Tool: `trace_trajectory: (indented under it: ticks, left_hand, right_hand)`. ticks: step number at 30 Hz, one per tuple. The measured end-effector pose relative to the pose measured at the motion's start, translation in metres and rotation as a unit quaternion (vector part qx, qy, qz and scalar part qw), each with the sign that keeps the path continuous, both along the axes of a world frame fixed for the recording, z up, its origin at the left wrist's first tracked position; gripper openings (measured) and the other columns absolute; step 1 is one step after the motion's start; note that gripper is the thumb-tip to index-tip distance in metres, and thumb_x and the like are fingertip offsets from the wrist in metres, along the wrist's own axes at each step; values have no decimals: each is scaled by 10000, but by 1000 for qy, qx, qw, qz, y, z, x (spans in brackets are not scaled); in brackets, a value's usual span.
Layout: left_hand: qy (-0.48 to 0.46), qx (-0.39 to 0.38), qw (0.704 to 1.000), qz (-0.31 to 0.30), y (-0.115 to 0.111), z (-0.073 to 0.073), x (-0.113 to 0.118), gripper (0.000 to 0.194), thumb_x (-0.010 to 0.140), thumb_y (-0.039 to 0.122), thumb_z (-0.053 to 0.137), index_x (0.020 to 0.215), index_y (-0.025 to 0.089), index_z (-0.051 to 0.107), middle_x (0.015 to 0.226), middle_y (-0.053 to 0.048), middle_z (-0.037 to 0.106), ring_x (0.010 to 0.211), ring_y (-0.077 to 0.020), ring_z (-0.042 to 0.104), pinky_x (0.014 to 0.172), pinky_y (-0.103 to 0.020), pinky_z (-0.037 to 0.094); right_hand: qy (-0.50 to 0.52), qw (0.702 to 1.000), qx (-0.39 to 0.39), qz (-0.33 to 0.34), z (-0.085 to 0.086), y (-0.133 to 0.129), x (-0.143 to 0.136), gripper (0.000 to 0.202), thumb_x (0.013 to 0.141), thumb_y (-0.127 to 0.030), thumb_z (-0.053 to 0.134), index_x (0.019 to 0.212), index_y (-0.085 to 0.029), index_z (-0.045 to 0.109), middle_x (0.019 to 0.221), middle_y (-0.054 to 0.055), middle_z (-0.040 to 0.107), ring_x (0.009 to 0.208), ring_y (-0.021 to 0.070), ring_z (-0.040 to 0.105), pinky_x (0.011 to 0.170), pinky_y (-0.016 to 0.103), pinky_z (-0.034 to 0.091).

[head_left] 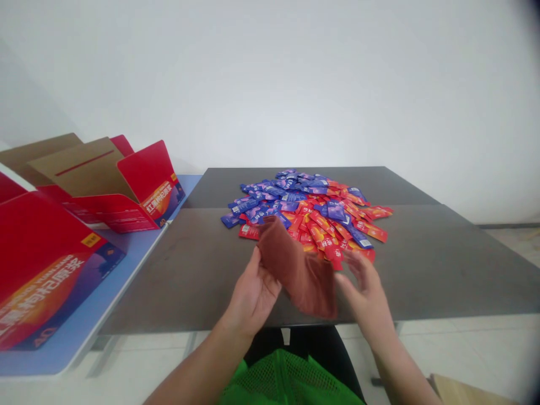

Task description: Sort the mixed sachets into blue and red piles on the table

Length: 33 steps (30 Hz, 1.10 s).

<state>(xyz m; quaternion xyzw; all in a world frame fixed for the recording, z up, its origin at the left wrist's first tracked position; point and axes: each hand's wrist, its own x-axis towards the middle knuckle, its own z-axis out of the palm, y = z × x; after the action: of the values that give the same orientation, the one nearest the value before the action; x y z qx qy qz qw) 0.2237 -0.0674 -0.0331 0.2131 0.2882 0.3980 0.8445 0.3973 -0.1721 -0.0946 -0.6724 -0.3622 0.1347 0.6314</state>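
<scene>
A reddish-brown cloth (297, 270) hangs folded and creased above the near part of the dark table. My left hand (256, 289) grips its left side, the thumb at the edge and the fingers underneath. Just off the cloth's right edge is my right hand (366, 289), thumb and fingers apart, with nothing visible in it. Beyond both hands lies a loose pile of small packets, blue-purple packets (270, 194) mostly at the back left and red-orange packets (320, 225) mostly at the front right. The cloth hides some of the pile's near edge.
The dark table (430, 270) reaches back toward a white wall (295, 84). At left, a lower blue surface (139, 247) carries open red cardboard boxes (50, 270) with raised flaps. A pale wooden piece (464, 391) shows at the lower right.
</scene>
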Motion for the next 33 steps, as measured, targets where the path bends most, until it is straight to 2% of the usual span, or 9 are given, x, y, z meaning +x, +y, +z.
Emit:
trace_trajectory:
  ticks: [3, 6, 8, 12, 16, 19, 25, 30, 33]
  left_hand:
    - [45, 102, 987, -117, -19, 6, 18, 364, 928, 430, 497, 1091, 156, 671, 1109, -83, 714, 1078, -214, 647, 987, -354, 485]
    - [146, 331, 915, -180, -22, 14, 21, 286, 899, 351, 544, 1042, 171, 713, 1114, -76, 713, 1137, -232, 609, 1053, -364, 414]
    - [235, 425, 864, -131, -10, 11, 12, 269, 889, 314, 544, 1062, 189, 707, 1144, -72, 699, 1130, -229, 608, 1031, -345, 421]
    - [479, 417, 771, 55, 31, -27, -15, 389, 879, 334, 528, 1212, 143, 589, 1188, -140, 649, 1080, -253, 616, 961, -370, 448]
    - [658, 404, 635, -10, 49, -67, -21, 789, 794, 463, 628, 1390, 15, 370, 1256, -261, 566, 1181, -353, 544, 982, -433, 400]
    - [715, 413, 561, -57, 49, -76, -11, 849, 752, 427, 676, 1402, 4, 332, 1257, -274, 560, 1208, -377, 519, 976, -426, 389]
    - [680, 415, 585, -149, 53, -73, -9, 506, 779, 344, 618, 1240, 153, 538, 1154, -166, 650, 1112, -308, 598, 908, -356, 420]
    - [719, 419, 542, -115, 51, -72, -3, 763, 680, 417, 722, 1313, 86, 455, 1292, -234, 533, 1216, -355, 506, 964, -388, 396]
    - [707, 413, 554, -151, 55, -68, 0, 646, 663, 373, 741, 1216, 122, 523, 1203, -211, 598, 1153, -366, 548, 931, -406, 406]
  right_hand:
    - [52, 985, 4, 165, -1, -1, -43, 997, 599, -345, 839, 1448, -235, 327, 1405, 127, 504, 1273, 274, 503, 1053, 466, 406]
    - [153, 981, -22, 119, -3, 6, -63, 740, 725, -402, 746, 1375, -209, 448, 1349, 107, 573, 1252, 267, 532, 1052, 444, 419]
    - [281, 956, -15, 81, -5, 10, -59, 500, 828, -474, 618, 1239, -192, 579, 1250, 93, 654, 1180, 264, 596, 1009, 427, 468]
    - [459, 888, 9, 5, -4, 12, -35, 431, 800, -449, 649, 1137, -181, 629, 1068, 72, 741, 963, 264, 707, 843, 401, 573]
    - [422, 902, 66, -64, 2, 8, -29, 495, 737, -330, 732, 1196, -198, 606, 1041, 38, 748, 986, 245, 700, 853, 368, 573]
    - [370, 920, 100, -77, 10, 8, -36, 486, 785, -343, 688, 1242, -215, 585, 1094, 43, 730, 1075, 243, 663, 903, 385, 552]
    - [311, 928, 165, -119, 19, 7, -39, 498, 813, -326, 664, 1291, -240, 555, 1235, 40, 663, 1163, 212, 607, 1052, 413, 435]
    - [295, 932, 173, -121, 18, 4, -42, 497, 809, -321, 673, 1289, -264, 558, 1283, 34, 633, 1195, 201, 581, 1093, 410, 384]
    - [290, 939, 158, -102, 20, 8, -44, 500, 821, -348, 654, 1303, -264, 548, 1289, 47, 626, 1203, 221, 576, 1081, 436, 396]
